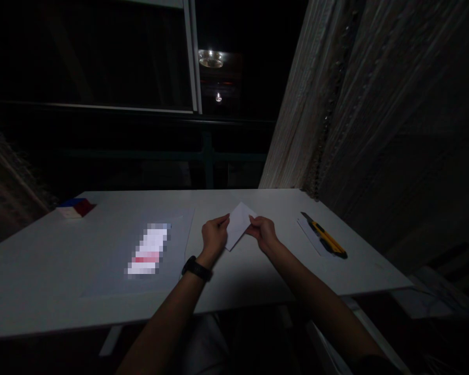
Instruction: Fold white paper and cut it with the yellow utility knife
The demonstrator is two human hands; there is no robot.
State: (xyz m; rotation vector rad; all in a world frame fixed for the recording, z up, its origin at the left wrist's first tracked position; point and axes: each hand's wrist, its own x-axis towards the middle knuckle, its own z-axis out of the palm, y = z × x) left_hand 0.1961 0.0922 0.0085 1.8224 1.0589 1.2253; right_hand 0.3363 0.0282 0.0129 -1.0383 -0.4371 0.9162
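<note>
Between my hands, above the middle of the white table, is a folded piece of white paper (238, 224) with a pointed top. My left hand (214, 235) pinches its left edge between thumb and fingers; a black watch (197, 269) is on that wrist. On the other side, my right hand (263, 232) grips the right edge, thumb on top. The paper is tilted, with one corner pointing down toward me. Fingers behind the paper are partly hidden, and the light is dim.
A yellow and black utility knife (327, 238) lies on a white paper strip (311, 234) at right. To the left are a large paper sheet (113, 271) and a lit, pixelated rectangle (150, 247). A coloured cube (75, 208) sits far left. Curtains (297, 104) hang behind the table (250, 286).
</note>
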